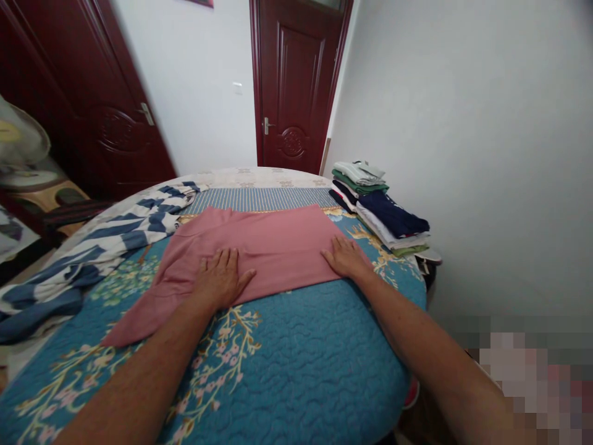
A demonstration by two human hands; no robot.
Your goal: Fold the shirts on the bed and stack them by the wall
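Note:
A pink garment (282, 238) lies spread out on a teal floral quilted cover (315, 346) over a round table. Its left end tapers toward the table's near left, and its right end is straight. My left hand (223, 278) rests palm down on the left part of the garment, with fingers extended. Near the garment's right end, my right hand (343, 256) lies flat on the cloth, its fingers stretched forward. Neither hand grips anything.
A blue and white striped cloth (125, 232) lies crumpled along the table's left side. Folded clothes are stacked (393, 213) at the right edge by the wall. A fan (21, 136) stands at the far left. Two dark red doors are behind the table.

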